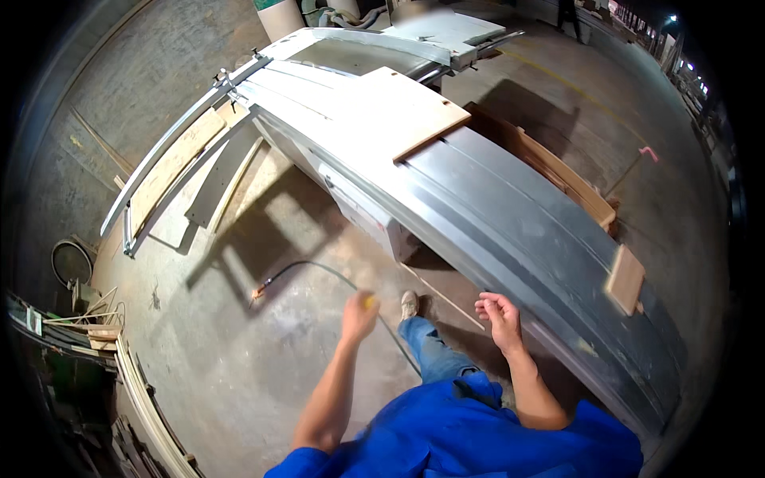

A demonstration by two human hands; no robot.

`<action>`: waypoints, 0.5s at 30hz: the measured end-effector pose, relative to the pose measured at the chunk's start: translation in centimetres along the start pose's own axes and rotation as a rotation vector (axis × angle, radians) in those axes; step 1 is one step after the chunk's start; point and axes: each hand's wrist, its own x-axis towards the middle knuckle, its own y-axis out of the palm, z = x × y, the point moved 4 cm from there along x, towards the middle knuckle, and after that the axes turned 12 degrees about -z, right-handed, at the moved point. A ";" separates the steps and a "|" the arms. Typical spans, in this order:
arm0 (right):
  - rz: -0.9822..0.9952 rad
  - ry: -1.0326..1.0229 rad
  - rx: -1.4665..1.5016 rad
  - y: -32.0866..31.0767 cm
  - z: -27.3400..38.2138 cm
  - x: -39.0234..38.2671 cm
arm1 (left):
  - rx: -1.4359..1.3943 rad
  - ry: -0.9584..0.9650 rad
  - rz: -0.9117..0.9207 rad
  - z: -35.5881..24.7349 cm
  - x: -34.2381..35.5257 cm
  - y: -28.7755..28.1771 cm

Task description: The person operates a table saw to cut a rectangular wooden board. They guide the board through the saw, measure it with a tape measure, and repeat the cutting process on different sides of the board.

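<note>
- The left hand (pixel 360 312) is closed around a small yellow handle (pixel 369 302). This grip is tight, with the fingers wrapped round it.
- A thin dark hose (pixel 319 268) runs from that handle. It curves up and left over the floor (pixel 231 358) and ends at a little orange tip (pixel 259 292) that lies on the concrete.
- The hose also passes down beside the person's leg in blue jeans (pixel 430 350).
- The right hand (pixel 500 316) holds nothing. Its grip is loose and half open, with the fingers curled, just beside the near edge of the long grey metal surface (pixel 510 215) of the big saw machine.
- A flat light wood board (pixel 406 107) lies on the far part of that surface. It has not been touched by either hand.
- A small wood block (pixel 624 279) sits near the right end of the surface, well apart from both hands.
- I think the work with the hose has only just started: the handle is in hand, but the tip is down on the floor and points at nothing on the machine.
- What looks left to do: lift the tip and bring it up to the surface.
- I cannot tell whether any dust lies on the metal.
</note>
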 end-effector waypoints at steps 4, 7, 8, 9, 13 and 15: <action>-0.104 0.013 0.087 7.7 1.7 14.6 | 0.040 0.139 0.016 -9.6 17.7 1.9; -0.186 0.019 -0.003 13.7 4.3 24.6 | -0.026 0.283 -0.041 -12.3 28.2 3.2; -0.222 0.016 -0.029 15.7 4.5 28.4 | -0.035 0.291 -0.047 -12.3 31.2 3.8; -0.257 0.009 -0.053 17.4 4.8 31.8 | -0.045 0.303 -0.057 -12.1 34.2 4.7; -0.503 -0.300 -0.842 21.1 6.8 42.9 | -0.003 0.418 -0.042 -13.3 43.9 7.0; -0.625 -0.257 -1.096 22.1 6.8 47.6 | -0.031 0.402 -0.054 -14.1 49.0 6.8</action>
